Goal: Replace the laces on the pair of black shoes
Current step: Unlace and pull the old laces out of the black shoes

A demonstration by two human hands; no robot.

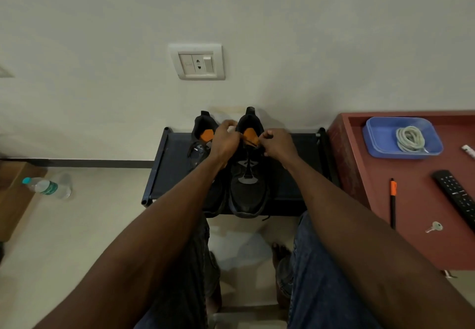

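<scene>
Centrally, a pair of black shoes stood side by side on a low black rack (290,174) against the wall, toes toward the person. Right shoe (248,187): orange insole showing at the opening, a black lace (248,160) running down its front. Left shoe (203,146): partly hidden behind the left forearm, orange insole also visible.

Left hand (225,139): at the collar of the right shoe, fingers curled together and pinching the lace end. Right hand (276,145): just beside it at the same collar, fingers curled on the lace.

Red-brown table (411,213), right of the rack: blue tray (380,133) holding a coil of pale laces (410,138); black remote (456,195); orange-capped pen (392,200); small key (434,226).

Floor, left: clear plastic bottle (47,187) lying on its side. Wall: white switch-and-socket plate (197,62) above the rack.
</scene>
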